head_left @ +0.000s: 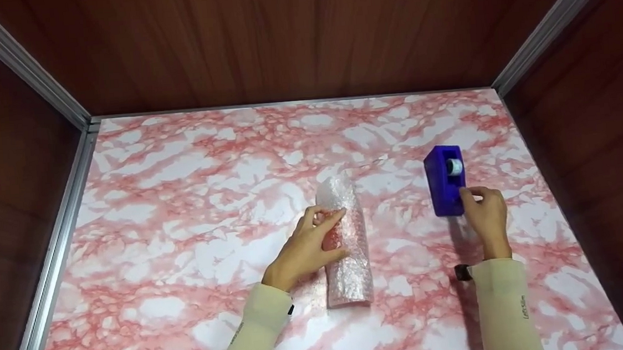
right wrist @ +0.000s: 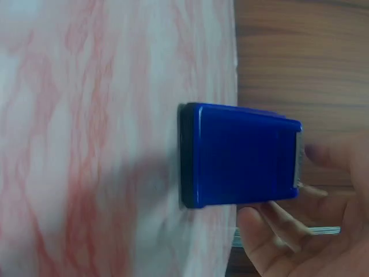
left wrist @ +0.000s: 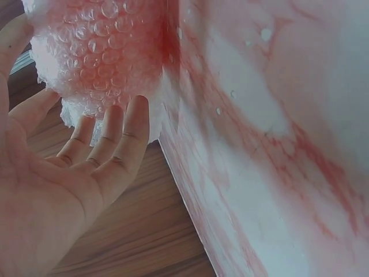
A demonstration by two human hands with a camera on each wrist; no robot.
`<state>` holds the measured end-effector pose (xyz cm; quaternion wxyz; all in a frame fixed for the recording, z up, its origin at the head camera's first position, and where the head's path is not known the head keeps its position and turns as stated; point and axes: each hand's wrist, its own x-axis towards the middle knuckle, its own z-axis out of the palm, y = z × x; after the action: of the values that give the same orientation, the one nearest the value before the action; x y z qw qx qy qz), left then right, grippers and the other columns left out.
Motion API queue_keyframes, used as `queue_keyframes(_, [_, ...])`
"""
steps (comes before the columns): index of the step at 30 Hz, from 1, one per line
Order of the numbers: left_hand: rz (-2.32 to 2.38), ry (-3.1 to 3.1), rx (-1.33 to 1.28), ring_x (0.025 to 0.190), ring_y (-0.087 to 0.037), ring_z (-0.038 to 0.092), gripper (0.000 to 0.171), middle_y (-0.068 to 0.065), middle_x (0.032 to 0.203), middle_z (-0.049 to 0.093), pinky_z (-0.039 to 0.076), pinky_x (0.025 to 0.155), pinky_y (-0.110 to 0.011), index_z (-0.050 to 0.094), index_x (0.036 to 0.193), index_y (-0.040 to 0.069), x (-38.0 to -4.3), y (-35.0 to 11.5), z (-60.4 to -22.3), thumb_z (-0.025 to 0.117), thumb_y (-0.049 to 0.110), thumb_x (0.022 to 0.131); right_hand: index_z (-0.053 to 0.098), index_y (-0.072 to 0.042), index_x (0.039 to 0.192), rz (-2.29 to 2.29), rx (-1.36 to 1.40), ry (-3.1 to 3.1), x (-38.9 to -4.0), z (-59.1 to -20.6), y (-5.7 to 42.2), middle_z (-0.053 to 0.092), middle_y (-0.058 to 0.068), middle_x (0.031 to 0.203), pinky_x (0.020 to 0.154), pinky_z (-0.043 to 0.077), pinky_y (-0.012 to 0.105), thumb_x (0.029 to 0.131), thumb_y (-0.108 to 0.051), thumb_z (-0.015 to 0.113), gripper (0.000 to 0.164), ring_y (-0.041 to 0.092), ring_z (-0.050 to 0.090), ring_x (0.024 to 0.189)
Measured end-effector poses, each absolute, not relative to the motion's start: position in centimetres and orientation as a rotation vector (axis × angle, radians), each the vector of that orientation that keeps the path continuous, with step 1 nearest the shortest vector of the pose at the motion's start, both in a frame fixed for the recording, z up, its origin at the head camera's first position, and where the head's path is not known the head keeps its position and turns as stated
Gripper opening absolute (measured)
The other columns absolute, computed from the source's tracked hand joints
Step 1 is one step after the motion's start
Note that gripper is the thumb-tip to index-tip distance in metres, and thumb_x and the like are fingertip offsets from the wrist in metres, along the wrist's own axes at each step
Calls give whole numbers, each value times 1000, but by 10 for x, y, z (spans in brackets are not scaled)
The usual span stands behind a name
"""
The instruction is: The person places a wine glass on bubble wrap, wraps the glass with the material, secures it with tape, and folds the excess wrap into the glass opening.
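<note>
A roll of bubble wrap lies lengthwise near the middle of the table, reddish inside; whatever it wraps cannot be made out. Over its left side rests my left hand, thumb and fingers spread apart. In the left wrist view, loosely bent fingers touch the bubble wrap. To the right stands a blue tape dispenser with a small roll of tape. My right hand has its thumb and index finger at the dispenser's near end. The right wrist view puts them by the metal cutter; no tape shows between them.
The table has a red-and-white marbled top. Dark wooden panels enclose it at the back and on both sides, with metal framing at the left.
</note>
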<state>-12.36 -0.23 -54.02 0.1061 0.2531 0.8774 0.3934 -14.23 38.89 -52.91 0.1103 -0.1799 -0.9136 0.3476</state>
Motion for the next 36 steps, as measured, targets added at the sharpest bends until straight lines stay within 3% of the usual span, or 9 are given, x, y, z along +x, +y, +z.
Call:
queue_keyframes(6, [1154, 2592, 729, 129, -24, 40, 80, -3, 153, 26, 49, 92, -42, 34, 156, 37, -122, -1, -541, 72, 54, 88, 72, 10, 103, 1111, -649, -2602, -146, -532, 388, 68, 25, 102, 83, 44, 40, 99, -26, 57, 39, 38, 62, 98])
queue_keyframes(9, [1147, 2593, 722, 127, -23, 41, 79, -2, 153, 26, 50, 89, -39, 34, 156, 38, -121, -1, -541, 72, 53, 88, 70, 8, 102, 1175, -721, -2604, -146, -531, 388, 67, 15, 78, 70, 45, 31, 99, -29, 56, 40, 29, 64, 77])
queue_keyframes(12, [1142, 2594, 722, 126, -21, 41, 79, -2, 153, 25, 50, 86, -38, 34, 156, 39, -121, -1, -542, 72, 53, 89, 68, 6, 100, 1277, -795, -2583, -145, -531, 387, 62, 3, 65, 57, 44, 24, 100, -31, 55, 39, 18, 61, 58])
queue_keyframes(15, [1147, 2602, 731, 126, -21, 41, 79, -3, 153, 25, 50, 86, -38, 34, 156, 39, -121, -1, -542, 72, 52, 88, 64, 8, 100, 1415, -828, -2522, -145, -530, 387, 62, 3, 78, 58, 49, 21, 101, -29, 54, 38, 10, 62, 59])
queue_keyframes(19, [1152, 2600, 741, 127, -21, 40, 80, -3, 154, 24, 50, 88, -39, 32, 157, 38, -121, -2, -543, 71, 53, 89, 59, 8, 103, 1602, -856, -2452, -145, -529, 386, 60, 13, 95, 61, 56, 25, 103, -27, 52, 36, 11, 66, 60])
queue_keyframes(25, [1165, 2584, 740, 129, -21, 39, 80, -3, 155, 24, 49, 91, -40, 32, 157, 38, -120, -3, -543, 71, 53, 89, 55, 8, 103, 1750, -879, -2331, -145, -530, 383, 52, 18, 110, 65, 58, 25, 104, -22, 49, 30, 10, 64, 67])
queue_keyframes(36, [1172, 2570, 732, 130, -22, 40, 80, -3, 155, 23, 50, 89, -40, 32, 157, 39, -121, -3, -543, 71, 53, 89, 52, 9, 107, 1760, -832, -2322, -144, -525, 380, 54, 19, 104, 66, 58, 28, 106, -21, 39, 32, 16, 66, 69])
